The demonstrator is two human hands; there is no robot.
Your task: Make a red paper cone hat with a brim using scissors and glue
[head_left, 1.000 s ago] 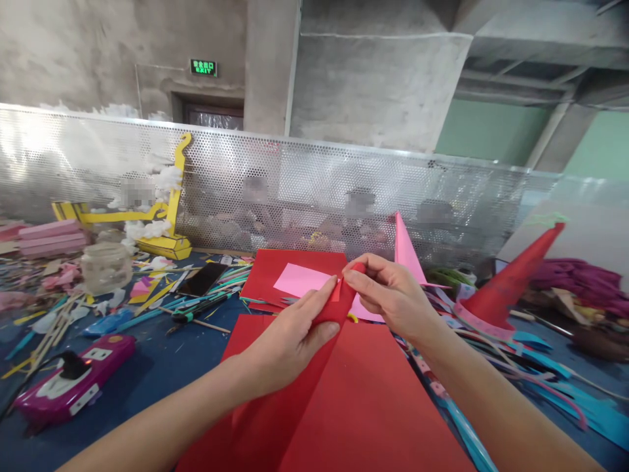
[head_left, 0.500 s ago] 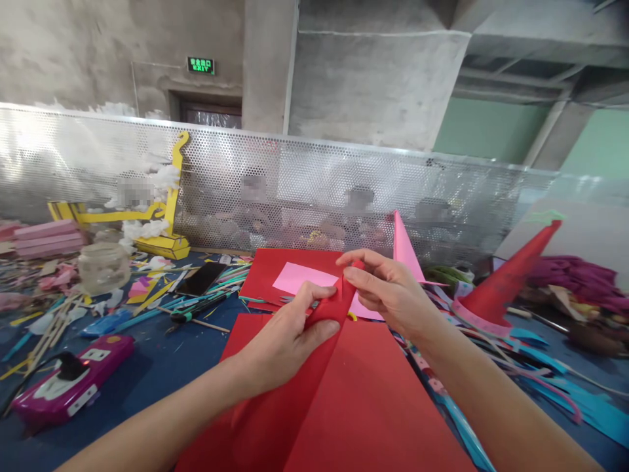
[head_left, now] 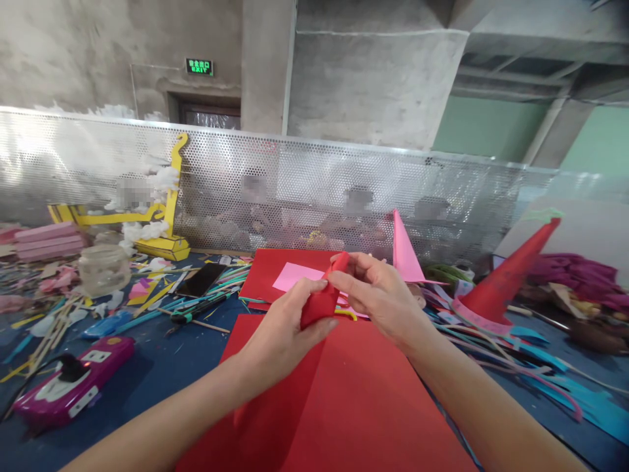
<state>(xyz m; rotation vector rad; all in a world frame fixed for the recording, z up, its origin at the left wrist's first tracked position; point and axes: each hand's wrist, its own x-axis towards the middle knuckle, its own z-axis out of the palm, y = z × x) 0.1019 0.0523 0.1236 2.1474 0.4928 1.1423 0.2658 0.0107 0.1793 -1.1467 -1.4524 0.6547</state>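
A piece of red craft sheet [head_left: 319,307], curled into a narrow roll at its upper end, is held between both hands. My left hand [head_left: 289,324] wraps round its lower part, thumb and fingers closed. At the tip, my right hand [head_left: 376,288] pinches the red material between thumb and fingers. Below lies a large red sheet [head_left: 373,400]; whether it joins the held piece is hidden by the hands. Just beyond, a pink paper rectangle [head_left: 289,276] rests on a red stack [head_left: 263,265].
To the right stands a red cone hat [head_left: 511,275]; a pink cone [head_left: 407,252] is farther back. A purple power strip [head_left: 73,380], glass jar [head_left: 103,269], dark phone [head_left: 202,280] and yellow cardboard shape [head_left: 164,246] lie left. A perforated metal screen [head_left: 314,164] closes the back.
My hands have turned the red piece, so its rolled end looks tighter and more upright. My right hand has shifted slightly left and down, staying at the tip.
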